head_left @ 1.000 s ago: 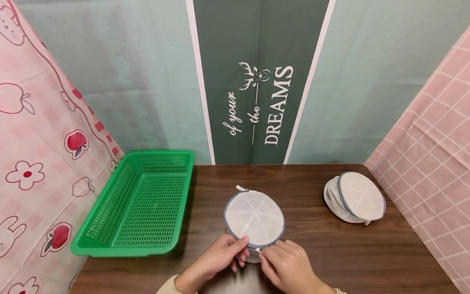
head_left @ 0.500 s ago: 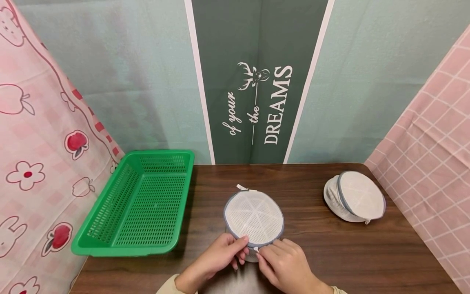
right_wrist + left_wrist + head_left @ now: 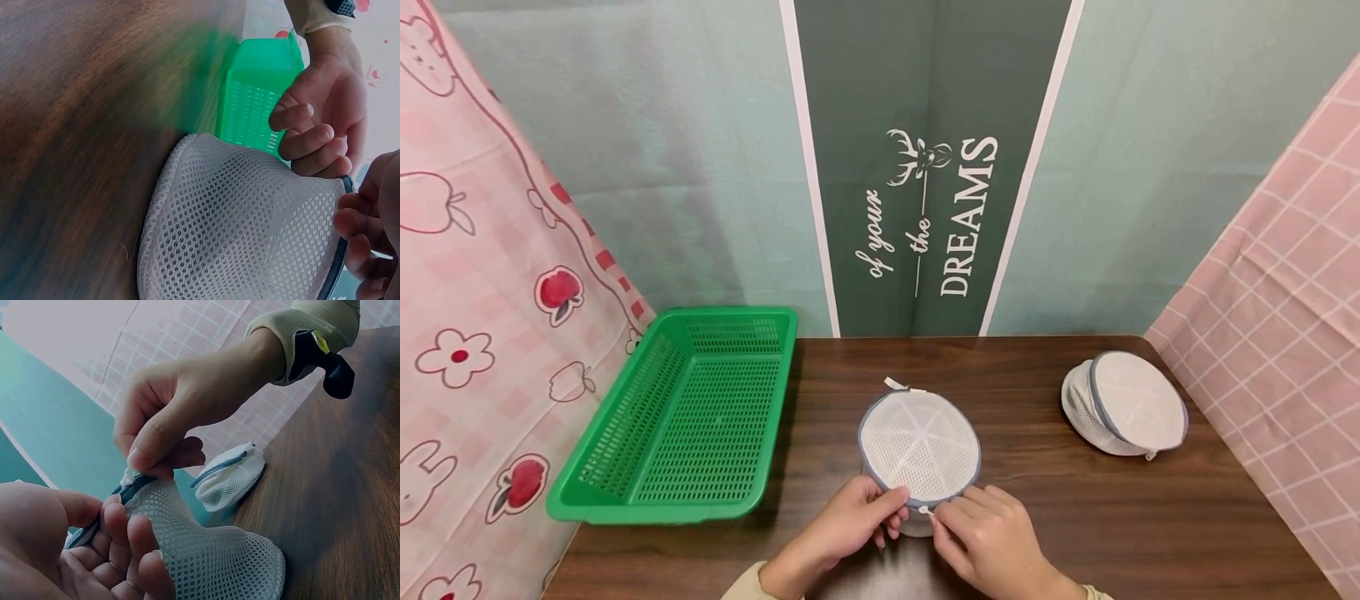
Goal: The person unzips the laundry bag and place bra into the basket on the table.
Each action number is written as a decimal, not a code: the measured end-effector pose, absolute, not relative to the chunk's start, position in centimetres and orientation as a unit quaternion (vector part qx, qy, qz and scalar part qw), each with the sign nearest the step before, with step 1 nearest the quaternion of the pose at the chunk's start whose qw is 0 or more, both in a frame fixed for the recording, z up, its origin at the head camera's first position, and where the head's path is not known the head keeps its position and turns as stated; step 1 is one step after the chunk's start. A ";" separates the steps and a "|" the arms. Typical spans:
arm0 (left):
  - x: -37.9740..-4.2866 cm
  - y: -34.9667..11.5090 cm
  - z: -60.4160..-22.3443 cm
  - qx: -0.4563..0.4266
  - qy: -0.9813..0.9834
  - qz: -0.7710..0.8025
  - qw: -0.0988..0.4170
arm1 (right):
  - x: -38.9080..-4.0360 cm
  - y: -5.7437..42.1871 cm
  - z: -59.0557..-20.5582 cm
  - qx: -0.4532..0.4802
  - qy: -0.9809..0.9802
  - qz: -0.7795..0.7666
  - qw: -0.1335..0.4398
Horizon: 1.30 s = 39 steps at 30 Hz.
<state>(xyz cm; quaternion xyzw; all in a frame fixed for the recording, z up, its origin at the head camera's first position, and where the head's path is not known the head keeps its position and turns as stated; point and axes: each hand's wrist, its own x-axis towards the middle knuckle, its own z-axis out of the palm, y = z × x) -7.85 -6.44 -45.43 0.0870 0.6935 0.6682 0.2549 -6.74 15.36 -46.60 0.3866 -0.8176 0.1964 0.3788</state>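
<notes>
A round white mesh laundry bag (image 3: 919,446) with a grey-blue zippered rim stands on the table before me. My left hand (image 3: 863,518) pinches its near rim, thumb on top and fingers curled below. Right beside it, my right hand (image 3: 988,533) pinches the small white zipper pull (image 3: 925,510) between thumb and index finger. The left wrist view shows that pull (image 3: 129,477) under the right thumb, at the end of the dark zipper band. From the right wrist view, the bag's mesh side (image 3: 231,225) bulges between rim and base.
A green perforated plastic basket (image 3: 763,467) stands at the left of the brown wooden table (image 3: 1037,500). Another white mesh bag (image 3: 1138,400) sits slumped at the back right. Hanging cloths (image 3: 1285,275) border the table at the back and both sides.
My right hand shifts slightly left with the zipper pull, then slightly back right. The left hand keeps its pinch on the rim, and the bag stays in place.
</notes>
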 end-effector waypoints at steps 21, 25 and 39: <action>-8.0 -6.4 -45.5 0.084 0.695 0.669 0.250 | -7.0 15.9 -46.1 0.381 -0.817 0.196 0.387; -8.0 -6.5 -45.5 0.083 0.694 0.670 0.251 | -7.0 16.0 -46.0 0.380 -0.816 0.195 0.391; -8.2 -6.7 -45.6 0.074 0.706 0.660 0.244 | -7.2 16.7 -45.5 0.363 -0.813 0.198 0.410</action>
